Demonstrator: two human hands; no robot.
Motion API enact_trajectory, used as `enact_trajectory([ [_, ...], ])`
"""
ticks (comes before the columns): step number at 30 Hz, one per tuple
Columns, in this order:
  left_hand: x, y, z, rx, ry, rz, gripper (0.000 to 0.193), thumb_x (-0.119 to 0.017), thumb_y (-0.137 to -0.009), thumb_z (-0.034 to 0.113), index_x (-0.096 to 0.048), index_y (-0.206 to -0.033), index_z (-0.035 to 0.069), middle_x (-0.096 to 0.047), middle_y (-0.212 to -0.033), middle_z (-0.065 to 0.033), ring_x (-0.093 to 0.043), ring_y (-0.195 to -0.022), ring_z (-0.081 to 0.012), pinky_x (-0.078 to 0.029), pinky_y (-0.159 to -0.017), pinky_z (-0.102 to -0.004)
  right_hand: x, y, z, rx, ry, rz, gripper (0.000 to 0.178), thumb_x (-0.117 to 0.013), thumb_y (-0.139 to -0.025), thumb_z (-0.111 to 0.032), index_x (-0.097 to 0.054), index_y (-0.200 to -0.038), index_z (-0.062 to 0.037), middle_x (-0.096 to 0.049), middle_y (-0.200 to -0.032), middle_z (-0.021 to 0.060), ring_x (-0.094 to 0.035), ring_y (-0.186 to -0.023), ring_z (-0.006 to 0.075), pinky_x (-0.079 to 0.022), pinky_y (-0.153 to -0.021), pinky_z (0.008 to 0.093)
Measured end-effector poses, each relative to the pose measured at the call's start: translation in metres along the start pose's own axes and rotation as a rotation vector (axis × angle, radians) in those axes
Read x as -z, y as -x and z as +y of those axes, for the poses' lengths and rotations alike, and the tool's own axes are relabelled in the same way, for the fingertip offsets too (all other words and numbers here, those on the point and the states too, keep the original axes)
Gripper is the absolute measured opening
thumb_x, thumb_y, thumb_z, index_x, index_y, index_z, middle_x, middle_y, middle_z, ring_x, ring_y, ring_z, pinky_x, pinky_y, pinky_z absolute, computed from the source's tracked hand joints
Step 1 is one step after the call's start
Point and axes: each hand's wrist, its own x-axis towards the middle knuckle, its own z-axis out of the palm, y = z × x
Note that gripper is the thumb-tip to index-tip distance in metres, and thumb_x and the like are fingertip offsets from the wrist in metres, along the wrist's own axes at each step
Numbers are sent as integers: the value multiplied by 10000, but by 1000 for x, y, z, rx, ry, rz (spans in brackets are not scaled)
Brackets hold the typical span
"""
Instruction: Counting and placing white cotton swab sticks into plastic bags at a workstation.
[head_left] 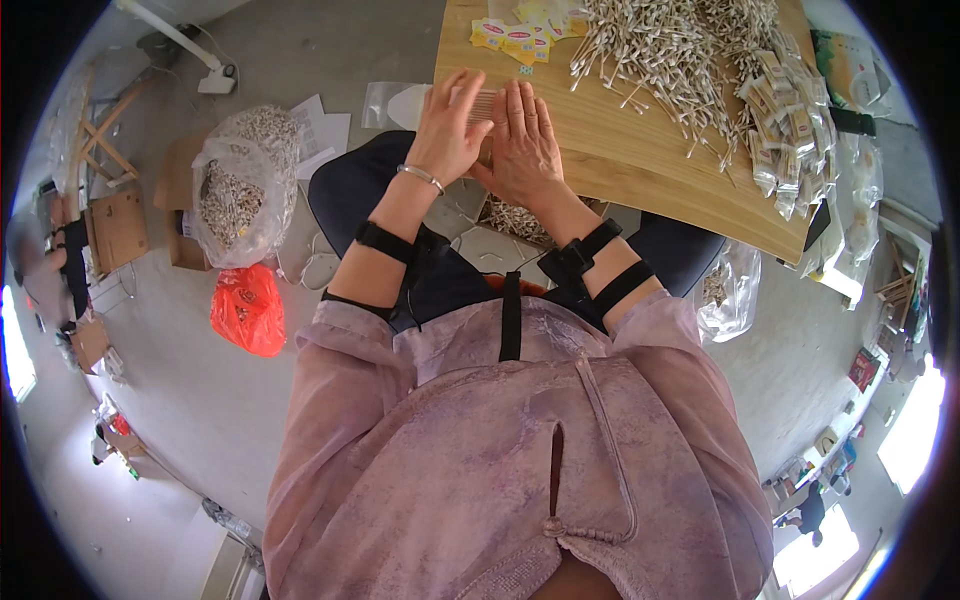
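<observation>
Wooden worktop [640, 180] carries a big loose heap of cotton swabs [660, 45] at its far side, with a run of filled packets [790, 130] down the right edge and a few yellow labels [520, 38] behind the hands, so by my reckoning some packing is done and much of the heap is left. Both hands meet at the near edge: the left hand [450, 130] and right hand [522, 145] lie side by side, fingers nearly flat, pressing a small bundle of swabs [478, 100] between them. Each grip is loose, more a squaring-up than a clench. That bundle sits under the fingertips, well short of the heap.
</observation>
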Motion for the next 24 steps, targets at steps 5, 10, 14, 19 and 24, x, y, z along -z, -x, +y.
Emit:
enact_trajectory([
  [5,-24,8,-3,107,520,311,517,-438,-972,255,-325,-1389,-28,-368,-1426,-193,-348,-1326,-324,-283,-1084,-371,1,-2,-7,-20,33,-46,955,-432,-836,-630,-186,-1421,84,-159,-1500,242,-78,-1423,342,-66,-1158,424],
  [10,-17,5,2,121,667,236,495,-394,-992,259,-333,-1398,-17,-365,-1441,-173,-344,-1339,-267,-281,-1085,-346,0,-3,-8,12,87,-38,933,-395,-852,-626,-190,-1420,85,-159,-1499,244,-72,-1423,345,-59,-1158,426],
  [14,-12,6,-2,142,794,201,470,-362,-1007,246,-355,-1387,-29,-380,-1438,-158,-347,-1338,-233,-270,-1091,-331,0,-3,-10,4,34,-33,929,-388,-856,-628,-197,-1417,87,-153,-1500,248,-71,-1422,351,-53,-1158,429],
  [19,-17,5,-7,128,969,173,474,-317,-1025,237,-320,-1384,-71,-317,-1459,-188,-279,-1369,-267,-208,-1135,-359,5,-2,-12,15,29,-32,915,-406,-856,-624,-227,-1409,83,-174,-1498,237,-83,-1422,343,-48,-1160,428],
  [24,-17,6,-6,162,947,188,471,-316,-1026,247,-345,-1367,-76,-343,-1440,-199,-304,-1356,-274,-224,-1129,-361,4,0,-12,39,28,-31,892,-417,-859,-609,-251,-1404,77,-190,-1497,225,-92,-1422,333,-54,-1161,426],
])
